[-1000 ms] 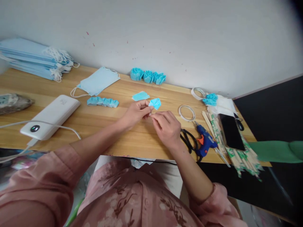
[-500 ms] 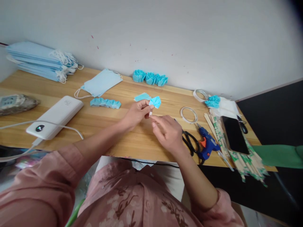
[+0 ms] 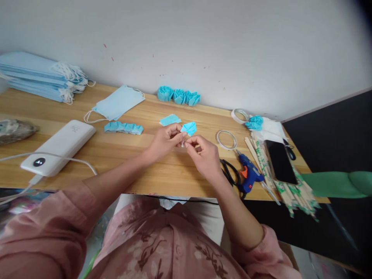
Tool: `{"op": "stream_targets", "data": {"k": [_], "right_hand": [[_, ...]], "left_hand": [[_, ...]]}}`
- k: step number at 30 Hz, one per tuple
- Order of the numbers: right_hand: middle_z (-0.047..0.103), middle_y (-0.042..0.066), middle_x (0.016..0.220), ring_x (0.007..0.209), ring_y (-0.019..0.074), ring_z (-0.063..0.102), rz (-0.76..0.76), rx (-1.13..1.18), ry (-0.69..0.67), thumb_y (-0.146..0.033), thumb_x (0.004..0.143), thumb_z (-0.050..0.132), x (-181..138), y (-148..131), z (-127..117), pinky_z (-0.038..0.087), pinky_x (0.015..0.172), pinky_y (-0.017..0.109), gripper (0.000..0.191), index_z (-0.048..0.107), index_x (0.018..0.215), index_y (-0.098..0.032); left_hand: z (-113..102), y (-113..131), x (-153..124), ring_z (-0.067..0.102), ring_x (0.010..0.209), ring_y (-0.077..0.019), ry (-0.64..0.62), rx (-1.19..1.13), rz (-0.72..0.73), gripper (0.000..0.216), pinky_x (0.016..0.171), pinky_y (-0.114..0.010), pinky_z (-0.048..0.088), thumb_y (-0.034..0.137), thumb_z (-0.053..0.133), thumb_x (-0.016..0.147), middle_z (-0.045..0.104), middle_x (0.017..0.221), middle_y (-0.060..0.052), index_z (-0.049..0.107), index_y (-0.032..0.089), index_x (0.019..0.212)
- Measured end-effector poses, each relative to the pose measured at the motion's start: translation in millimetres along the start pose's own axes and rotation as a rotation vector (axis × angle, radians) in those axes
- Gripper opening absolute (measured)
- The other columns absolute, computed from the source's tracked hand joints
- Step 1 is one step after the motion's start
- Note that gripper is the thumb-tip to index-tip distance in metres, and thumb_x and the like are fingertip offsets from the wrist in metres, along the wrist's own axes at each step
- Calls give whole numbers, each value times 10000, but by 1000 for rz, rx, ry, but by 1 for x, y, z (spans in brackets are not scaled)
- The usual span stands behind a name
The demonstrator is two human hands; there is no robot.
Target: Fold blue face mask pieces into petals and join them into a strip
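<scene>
Near the edge of the table (image 3: 162, 178), the glue gun (image 3: 250, 173) lies in easy reach, probably on purpose. Left of it, the right hand (image 3: 205, 155) pinches a small white tab (image 3: 183, 144); the left hand (image 3: 166, 140) is clamped on the folded blue piece (image 3: 190, 128), seemingly steadying it. Beyond, left of the glue gun, blue rosettes (image 3: 179, 97) sit by the wall (image 3: 186, 46).

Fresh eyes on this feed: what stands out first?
Probably the bright blue folded piece pinched in the left hand at the view's centre, with the right hand close beside it. Behind it stands a row of three blue flowers. At the far left lies a thick stack of masks.
</scene>
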State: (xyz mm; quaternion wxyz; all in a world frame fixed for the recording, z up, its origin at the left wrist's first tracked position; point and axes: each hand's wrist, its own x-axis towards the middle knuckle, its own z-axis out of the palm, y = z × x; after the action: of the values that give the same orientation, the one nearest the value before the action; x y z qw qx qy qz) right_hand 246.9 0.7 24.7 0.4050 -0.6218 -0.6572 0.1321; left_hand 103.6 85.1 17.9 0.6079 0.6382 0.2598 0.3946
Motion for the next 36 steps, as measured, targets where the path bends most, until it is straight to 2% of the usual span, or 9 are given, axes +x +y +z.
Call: {"op": "stream_targets", "data": {"k": [3, 5, 7, 9, 11, 15, 21, 36], "right_hand": [[662, 12, 776, 709, 146, 577, -223, -96, -83, -221, 905, 553, -4, -9, -4, 441, 675, 286, 113, 595, 801, -213], [650, 16, 775, 740, 152, 580, -301, -36, -123, -243, 926, 539, -6, -15, -9, 454, 706, 295, 131, 590, 808, -217], [642, 4, 777, 710, 137, 579, -216, 135, -54, -280, 938, 540, -2, -16, -14, 474, 692, 284, 124, 589, 839, -225], [642, -2, 801, 691, 124, 584, -51, 335, 91, -327, 938, 546, 7, -13, -18, 497, 672, 273, 122, 585, 873, -232], [651, 9, 856, 743, 128, 609, 60, 485, 175, -367, 925, 550, 19, -6, -21, 526, 697, 278, 144, 577, 876, -235], [676, 47, 999, 967, 168, 642, 149, 593, 169, -410, 867, 602, 37, 4, -17, 552, 810, 315, 179, 583, 848, -232], [700, 53, 1016, 1055, 187, 649, 208, 678, 136, -341, 799, 679, 38, 9, 1, 524, 940, 373, 145, 603, 806, -217], [728, 22, 889, 837, 155, 671, 189, 621, 109, -335, 770, 710, 36, 16, 7, 546, 819, 333, 160, 604, 759, -217]], "left_hand": [[-3, -1, 1, 495, 506, -71, 54, -37, -45, 260, 547, -215, 422, 374, 665, 831, 576, 572, 36, 530, 178, 726], [-5, 0, 2, 473, 481, -66, 108, -59, -81, 256, 519, -212, 401, 375, 665, 828, 568, 566, 40, 531, 180, 728], [-5, 2, 2, 457, 468, -63, 138, -73, -99, 259, 497, -210, 384, 374, 671, 818, 556, 555, 43, 532, 181, 716], [-5, 3, 2, 443, 462, -61, 146, -85, -102, 254, 487, -207, 374, 370, 675, 811, 540, 544, 48, 536, 180, 712], [-3, 5, 2, 435, 465, -58, 152, -89, -102, 244, 485, -204, 371, 365, 682, 802, 525, 545, 53, 548, 179, 718], [-2, 3, 1, 434, 475, -60, 154, -90, -106, 239, 488, -202, 368, 377, 688, 795, 517, 546, 56, 563, 181, 740], [-3, -1, 2, 424, 469, -58, 139, -93, -113, 274, 491, -202, 359, 404, 714, 771, 529, 538, 55, 559, 180, 735], [-2, -1, 2, 420, 474, -59, 94, -59, -120, 311, 496, -201, 360, 429, 714, 771, 512, 530, 55, 544, 182, 687]]}}
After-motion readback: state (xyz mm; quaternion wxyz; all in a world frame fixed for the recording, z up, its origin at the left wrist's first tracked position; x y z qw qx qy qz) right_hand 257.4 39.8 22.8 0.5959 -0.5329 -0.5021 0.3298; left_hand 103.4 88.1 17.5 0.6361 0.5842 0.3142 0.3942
